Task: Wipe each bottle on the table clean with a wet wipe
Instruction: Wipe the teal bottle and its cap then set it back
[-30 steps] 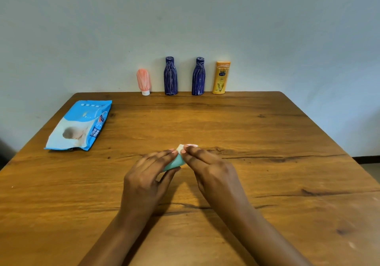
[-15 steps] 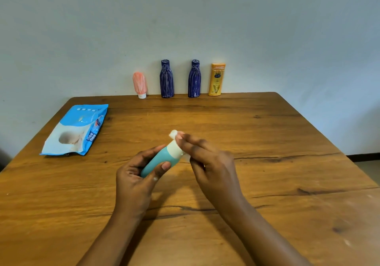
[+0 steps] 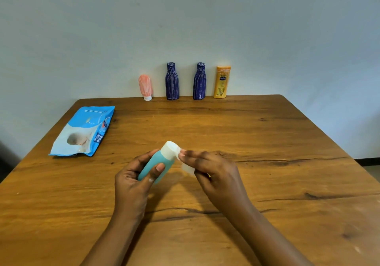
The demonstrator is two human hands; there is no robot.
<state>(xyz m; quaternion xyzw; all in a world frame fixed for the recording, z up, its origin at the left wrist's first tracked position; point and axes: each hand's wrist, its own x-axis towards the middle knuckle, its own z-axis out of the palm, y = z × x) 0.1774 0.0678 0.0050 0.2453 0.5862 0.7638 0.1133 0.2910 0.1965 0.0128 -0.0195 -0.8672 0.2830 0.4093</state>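
Observation:
My left hand (image 3: 131, 180) grips a teal bottle (image 3: 153, 168) with a white cap (image 3: 169, 150), tilted up and to the right above the table's middle. My right hand (image 3: 213, 172) pinches a small white wet wipe (image 3: 187, 168) against the cap's right side. Along the far edge, against the wall, stand a pink tube (image 3: 145, 87) on its white cap, two dark blue bottles (image 3: 172, 81) (image 3: 199, 81) and a yellow lotion bottle (image 3: 222, 82).
A blue and white wet wipe pack (image 3: 82, 132) lies flat at the table's left side. The wooden table (image 3: 267, 163) has dark cracks in its grain. A pale wall rises right behind the row of bottles.
The teal bottle has come up from low between both hands and now tilts with its cap raised. My right hand's fingers with the wipe slid from over the cap to its right side.

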